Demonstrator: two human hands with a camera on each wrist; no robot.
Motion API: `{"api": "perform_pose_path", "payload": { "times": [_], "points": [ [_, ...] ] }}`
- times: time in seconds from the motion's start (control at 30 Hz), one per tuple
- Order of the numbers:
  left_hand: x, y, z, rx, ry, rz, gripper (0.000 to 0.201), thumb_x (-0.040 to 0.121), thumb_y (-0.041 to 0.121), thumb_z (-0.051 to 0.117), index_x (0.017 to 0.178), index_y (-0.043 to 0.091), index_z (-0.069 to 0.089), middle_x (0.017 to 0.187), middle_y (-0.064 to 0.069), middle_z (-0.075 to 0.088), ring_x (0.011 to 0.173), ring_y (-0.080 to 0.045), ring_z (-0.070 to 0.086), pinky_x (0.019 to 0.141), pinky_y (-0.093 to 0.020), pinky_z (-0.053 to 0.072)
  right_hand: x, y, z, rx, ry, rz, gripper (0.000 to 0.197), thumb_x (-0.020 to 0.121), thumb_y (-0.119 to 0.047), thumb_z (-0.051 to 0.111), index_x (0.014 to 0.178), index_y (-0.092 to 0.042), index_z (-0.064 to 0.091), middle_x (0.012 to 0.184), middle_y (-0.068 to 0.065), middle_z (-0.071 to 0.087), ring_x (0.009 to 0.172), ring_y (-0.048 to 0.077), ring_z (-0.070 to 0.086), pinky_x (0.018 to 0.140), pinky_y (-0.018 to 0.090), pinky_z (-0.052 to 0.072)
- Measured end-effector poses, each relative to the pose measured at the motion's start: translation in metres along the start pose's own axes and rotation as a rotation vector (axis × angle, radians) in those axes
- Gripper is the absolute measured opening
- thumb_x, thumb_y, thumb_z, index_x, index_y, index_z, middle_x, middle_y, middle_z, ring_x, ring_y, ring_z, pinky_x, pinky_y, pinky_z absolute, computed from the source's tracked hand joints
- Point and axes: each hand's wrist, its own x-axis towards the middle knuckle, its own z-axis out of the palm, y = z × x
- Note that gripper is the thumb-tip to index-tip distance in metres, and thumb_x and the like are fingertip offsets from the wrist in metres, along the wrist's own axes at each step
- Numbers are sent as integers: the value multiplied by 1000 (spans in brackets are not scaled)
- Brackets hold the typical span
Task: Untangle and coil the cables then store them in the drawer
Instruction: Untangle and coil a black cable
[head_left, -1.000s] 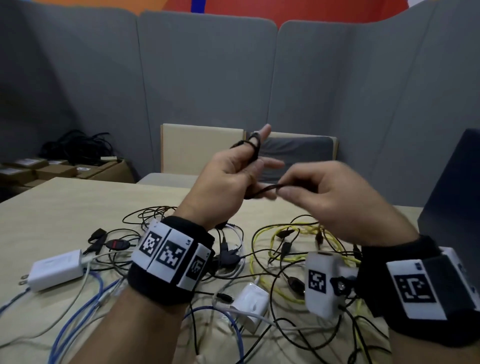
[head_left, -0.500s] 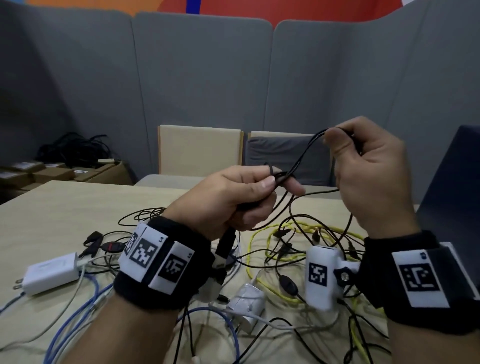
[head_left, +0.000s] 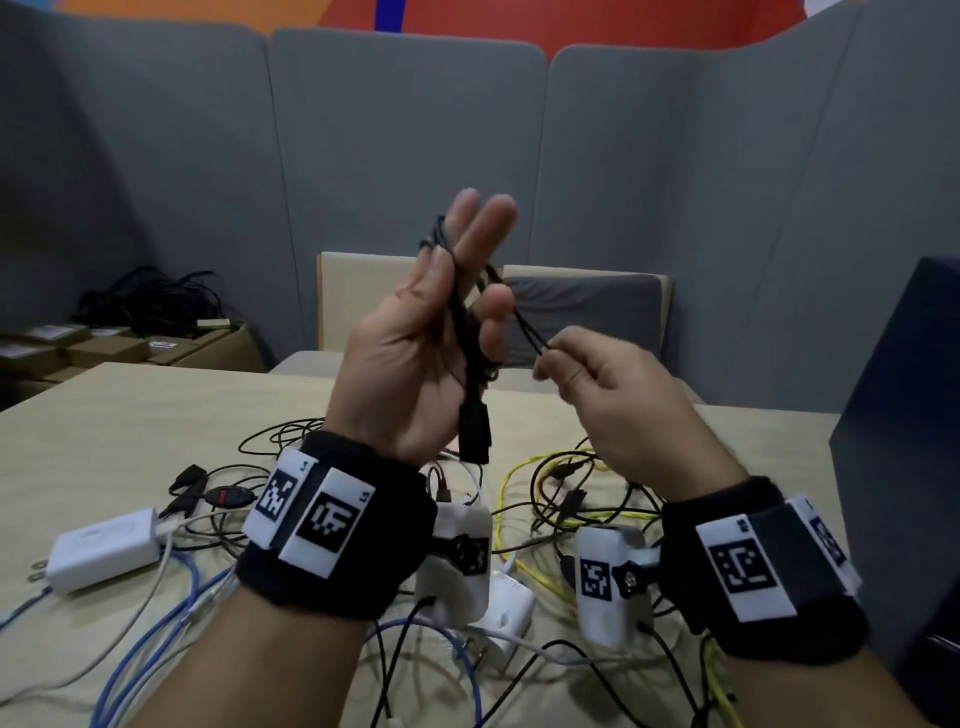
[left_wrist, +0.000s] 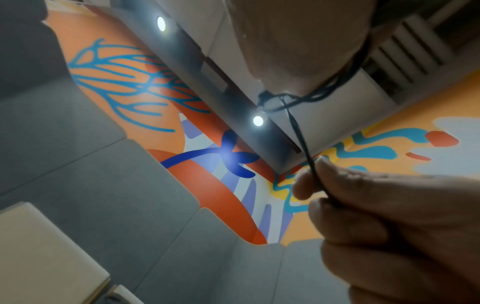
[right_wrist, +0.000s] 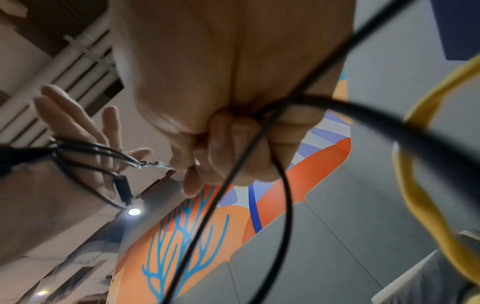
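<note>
One thin black cable (head_left: 470, 332) is in hand, well above the pale wooden counter (head_left: 130, 426); you are at the coiling step. Your left hand (head_left: 415, 358) stands palm up, its two long fingers (head_left: 480, 223) straight, with the loops wound round them and the thumb bearing on the bundle. Your right hand (head_left: 613, 395) pinches the free run between thumb and forefinger, its other fingers curled.

The next move, in all likelihood, calls for carrying the pinched run round the left fingers again, under even tension, without dislodging the loops.

The tangle of black, yellow and blue cables (head_left: 545, 483) on the counter is seen whole only in the head view. The right wrist view alone shows a small black plug (right_wrist: 123, 189) dangling from the loops. The left wrist view gives the pinch close up. No drawer is identifiable in any view.
</note>
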Motion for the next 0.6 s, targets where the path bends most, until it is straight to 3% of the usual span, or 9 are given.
{"api": "perform_pose_path", "payload": {
  "times": [0.1, 0.17, 0.23, 0.3, 0.4, 0.5, 0.6],
  "points": [
    [3, 0, -1, 161, 227, 205, 35, 97, 17, 37, 131, 16, 44, 107, 2, 72, 76, -15, 71, 66, -26, 59, -2, -3, 0, 7, -129, 8, 18, 97, -29, 57, 79, -28, 61, 66, -8, 56, 64, 8, 48, 61, 26, 39],
    [6, 0, -4, 246, 311, 334, 29, 102, 16, 31, 128, 18, 43, 104, 3, 72, 77, -16, 71, 69, -30, 59, -5, -8, -1, 13, -208, 3, 18, 96, -28, 59, 78, -30, 61, 68, -9, 59, 65, 5, 49, 63, 25, 41],
    [8, 0, -7, 310, 375, 417, 33, 104, 16, 28, 136, 18, 39, 104, 3, 72, 82, -20, 71, 75, -35, 59, -6, -12, -3, 9, -266, -8, 14, 94, -27, 61, 81, -27, 63, 72, 0, 61, 64, 7, 49, 63, 30, 43],
    [8, 2, -8, 386, 427, 484, 43, 105, 16, 29, 147, 19, 30, 108, 5, 71, 90, -24, 71, 81, -38, 58, -7, -14, -5, 11, -327, 0, 7, 92, -25, 64, 85, -25, 64, 72, 4, 59, 57, 5, 47, 57, 28, 43],
    [8, 2, -10, 587, 470, 550, 50, 105, 14, 31, 152, 27, 20, 117, 6, 67, 100, -26, 69, 87, -40, 55, -8, -14, -6, 46, -430, 40, 8, 89, -20, 67, 87, -26, 61, 66, -4, 53, 57, 8, 51, 57, 36, 50],
    [7, -3, -11, 900, 478, 584, 55, 104, 11, 35, 153, 24, 14, 122, 4, 64, 102, -22, 68, 93, -36, 52, -8, -13, -10, 76, -386, 29, 9, 91, -19, 65, 86, -24, 61, 62, -9, 54, 53, 8, 50, 54, 34, 48],
    [8, -10, -18, 1188, 403, 579, 59, 102, 10, 39, 153, 22, 13, 117, -4, 65, 99, -14, 68, 93, -37, 52, -7, -12, -19, 104, -199, -68, 8, 93, -19, 62, 86, -22, 64, 66, -8, 59, 55, 3, 47, 56, 30, 40]
  ]
}}
